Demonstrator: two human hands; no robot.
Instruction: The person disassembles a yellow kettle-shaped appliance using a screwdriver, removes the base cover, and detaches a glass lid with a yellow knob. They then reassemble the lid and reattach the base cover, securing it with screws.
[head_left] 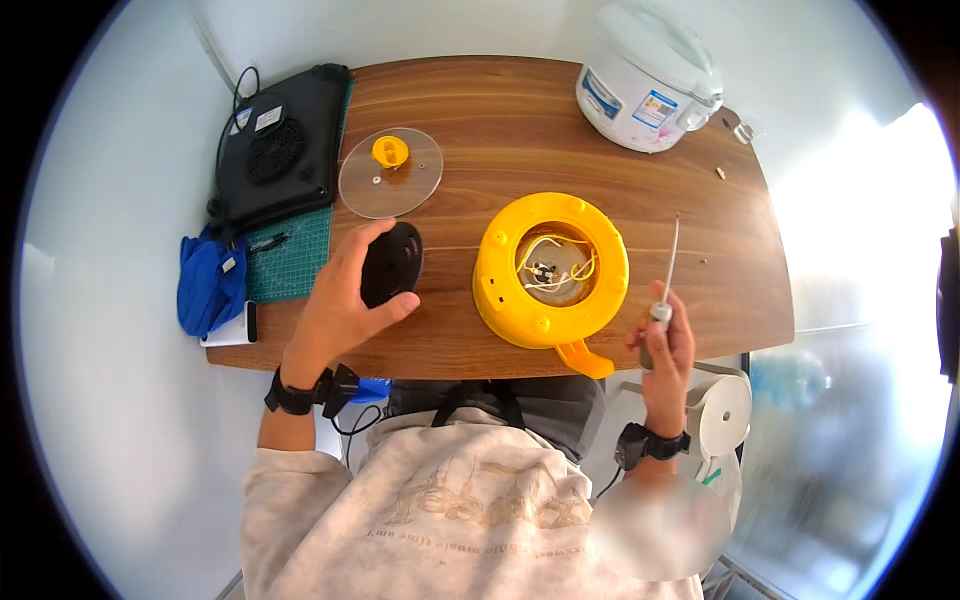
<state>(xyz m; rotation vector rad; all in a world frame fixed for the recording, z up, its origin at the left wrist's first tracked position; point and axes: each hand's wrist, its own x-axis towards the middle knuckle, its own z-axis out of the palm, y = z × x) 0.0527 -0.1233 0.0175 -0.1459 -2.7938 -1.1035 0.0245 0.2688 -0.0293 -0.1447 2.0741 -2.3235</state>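
Note:
My left hand [345, 295] grips a black round plastic cover [392, 265] by its edges, thumb below and fingers above, over the left part of the table. In my right hand [668, 345] is a screwdriver [672, 262], its grey handle in my fingers and its long thin shaft pointing up and away. Between my hands a yellow appliance body [500, 300] sits with its open round bottom upward. White and yellow wires [555, 262] lie loose inside around a metal plate. An orange-yellow handle [585, 360] sticks out from the body's near side.
Behind my left hand lies a glass lid [425, 190] with a yellow knob [390, 152]. A black hotplate [290, 150], green cutting mat [305, 255] and blue cloth [210, 285] occupy the left. A white rice cooker [650, 80] stands far right, small parts [720, 173] near it.

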